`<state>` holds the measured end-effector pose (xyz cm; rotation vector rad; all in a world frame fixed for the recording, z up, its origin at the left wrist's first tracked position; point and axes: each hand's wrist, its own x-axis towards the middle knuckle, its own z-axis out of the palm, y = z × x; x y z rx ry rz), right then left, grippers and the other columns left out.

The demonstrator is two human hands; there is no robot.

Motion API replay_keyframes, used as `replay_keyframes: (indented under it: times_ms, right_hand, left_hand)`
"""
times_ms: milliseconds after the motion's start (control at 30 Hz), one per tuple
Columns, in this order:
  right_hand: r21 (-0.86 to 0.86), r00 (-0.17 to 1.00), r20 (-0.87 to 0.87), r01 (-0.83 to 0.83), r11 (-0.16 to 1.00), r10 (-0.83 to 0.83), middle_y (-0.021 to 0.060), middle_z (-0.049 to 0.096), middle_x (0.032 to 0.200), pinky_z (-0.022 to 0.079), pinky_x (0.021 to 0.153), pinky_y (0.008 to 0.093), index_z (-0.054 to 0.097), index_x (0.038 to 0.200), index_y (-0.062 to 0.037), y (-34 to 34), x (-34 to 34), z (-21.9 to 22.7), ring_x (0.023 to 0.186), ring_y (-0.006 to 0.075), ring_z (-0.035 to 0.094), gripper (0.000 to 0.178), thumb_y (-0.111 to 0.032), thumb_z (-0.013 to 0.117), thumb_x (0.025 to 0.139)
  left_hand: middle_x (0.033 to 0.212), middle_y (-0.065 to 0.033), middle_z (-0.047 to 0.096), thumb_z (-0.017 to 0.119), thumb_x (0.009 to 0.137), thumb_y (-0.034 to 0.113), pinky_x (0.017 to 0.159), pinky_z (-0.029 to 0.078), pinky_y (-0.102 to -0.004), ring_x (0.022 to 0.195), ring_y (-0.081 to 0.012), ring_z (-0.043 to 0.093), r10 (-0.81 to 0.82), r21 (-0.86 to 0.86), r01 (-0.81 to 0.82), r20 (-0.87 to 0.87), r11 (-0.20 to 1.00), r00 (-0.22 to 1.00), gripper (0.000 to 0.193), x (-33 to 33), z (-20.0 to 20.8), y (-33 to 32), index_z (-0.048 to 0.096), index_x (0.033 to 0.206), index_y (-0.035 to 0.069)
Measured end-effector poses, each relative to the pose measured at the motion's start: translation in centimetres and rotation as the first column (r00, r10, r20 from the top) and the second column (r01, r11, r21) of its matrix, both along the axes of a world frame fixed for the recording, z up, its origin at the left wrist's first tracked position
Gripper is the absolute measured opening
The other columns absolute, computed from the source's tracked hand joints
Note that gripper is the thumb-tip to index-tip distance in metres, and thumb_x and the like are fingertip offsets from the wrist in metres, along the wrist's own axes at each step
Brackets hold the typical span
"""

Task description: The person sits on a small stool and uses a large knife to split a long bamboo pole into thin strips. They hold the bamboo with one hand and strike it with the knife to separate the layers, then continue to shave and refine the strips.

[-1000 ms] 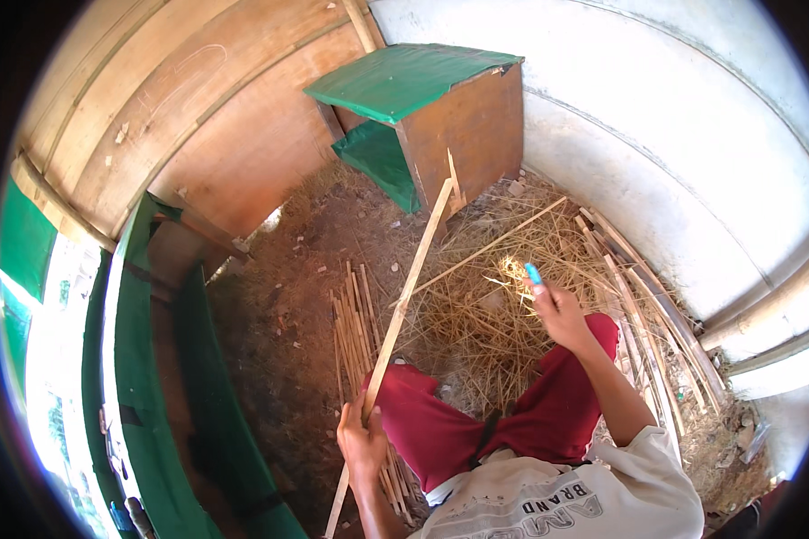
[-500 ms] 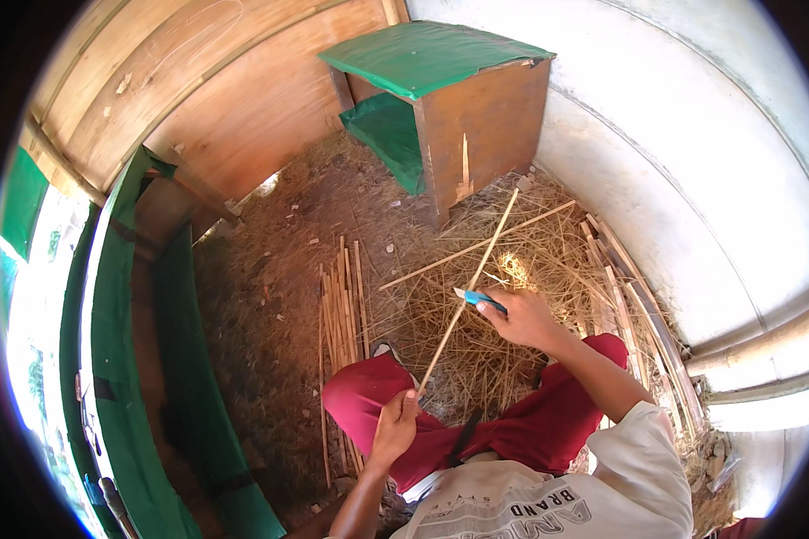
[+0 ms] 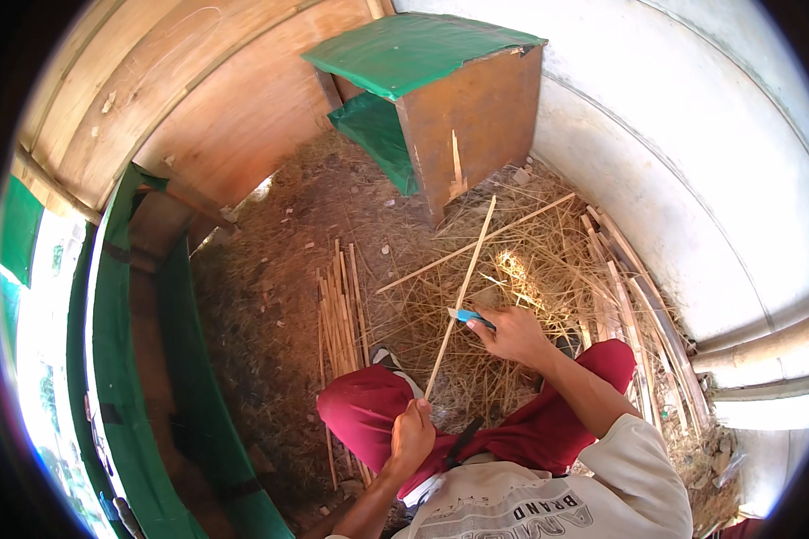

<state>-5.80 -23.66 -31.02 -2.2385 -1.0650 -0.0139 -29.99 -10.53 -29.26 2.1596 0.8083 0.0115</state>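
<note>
My left hand (image 3: 413,435) is closed round the near end of a thin bamboo strip (image 3: 475,254), above my left knee. The strip slants up and away to the right over the straw. In my right hand (image 3: 516,334) is a blue utility knife (image 3: 475,317), its fingers wrapped round the handle. The blade lies against the strip near its middle. Shavings and straw (image 3: 494,386) cover the ground beneath both hands.
A bundle of bamboo strips (image 3: 339,305) lies left of my knee. More split bamboo (image 3: 634,314) is stacked along the white wall (image 3: 656,171). One loose strip (image 3: 512,229) crosses the straw. A green-topped wooden cabinet (image 3: 485,126) stands ahead; green-covered shelving (image 3: 198,359) is at left.
The knife and my right hand have come slightly down along the strip. My left hand has shifted a little right, and the strip's far tip sits lower and further left.
</note>
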Motion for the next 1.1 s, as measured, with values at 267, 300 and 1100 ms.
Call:
replay_keyframes:
  times_ms: [267, 300, 1100]
  right_hand:
    - [-0.18, 0.997, -0.05, 0.056, 0.982, -0.066, 0.0119, 0.062, 0.057, 0.053, 0.054, 0.0439, 0.075, 0.1, -0.018, -1.0, 0.6, -1.8, 0.056, 0.0328, 0.065, 0.035, -0.047, 0.057, 0.092]
    - [-0.269, 0.975, -0.143, 0.128, 0.955, -0.171, 0.0127, 0.064, 0.061, 0.054, 0.056, 0.0445, 0.075, 0.101, -0.0159, -1.0, 1.4, -1.6, 0.059, 0.0322, 0.066, 0.037, -0.047, 0.057, 0.092]
    - [0.129, 0.925, -0.379, 0.086, 0.988, -0.031, 0.0095, 0.057, 0.056, 0.045, 0.049, 0.0378, 0.07, 0.087, -0.0027, 0.1, 3.0, 1.1, 0.047, 0.0241, 0.056, 0.041, -0.042, 0.059, 0.096]
  left_hand:
    - [0.075, -0.0267, 0.062, 0.035, 0.105, 0.03, 0.069, 0.048, -0.0534, 0.077, -0.0487, 0.062, -0.042, -0.018, 0.04, -0.159, 0.999, 0.986, 0.041, -1.0, 0.8, -0.5, 0.059, 0.092, -0.001]
    - [0.075, -0.0266, 0.062, 0.035, 0.105, 0.03, 0.07, 0.048, -0.0537, 0.077, -0.049, 0.062, -0.071, 0.006, 0.073, -0.168, 0.997, 0.983, 0.042, -2.2, 0.3, -0.4, 0.059, 0.093, -0.001]
    - [0.066, -0.0004, 0.05, 0.045, 0.106, 0.025, 0.054, 0.04, -0.0254, 0.059, -0.0072, 0.046, 0.03, -0.426, 0.049, 0.176, 0.904, 0.984, 0.034, 0.3, -1.1, 2.4, 0.059, 0.111, -0.005]
